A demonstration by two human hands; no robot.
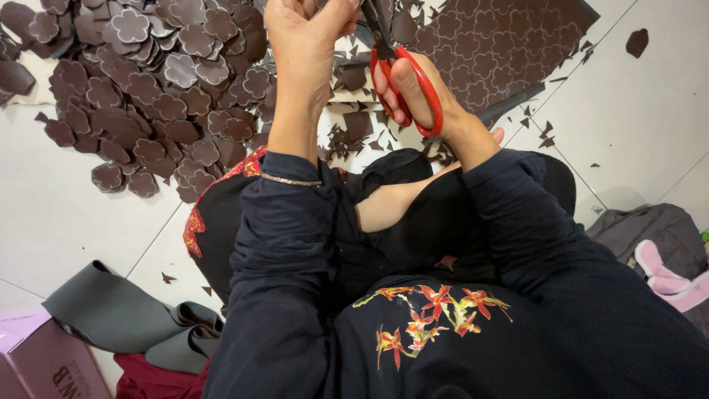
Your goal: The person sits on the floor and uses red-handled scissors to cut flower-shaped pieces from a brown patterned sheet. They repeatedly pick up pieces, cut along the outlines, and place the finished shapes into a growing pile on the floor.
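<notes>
Nearest us, dark sleeves and a flowered top fill the lower view, lap on the tiled floor (66,222). Grey rolled sheet (111,314) lies lower left, a pink box (37,355) beside it. Our right hand (417,89) has fingers through the red scissors (402,81), closed on the handles. Our left hand (306,41) is pinched shut at the top edge; what it grips is cut off, we cannot tell. Beyond, scraps (354,129) lie under the hands, a pile of brown flower cutouts (148,81) far left, a marked brown sheet (502,44) far right.
</notes>
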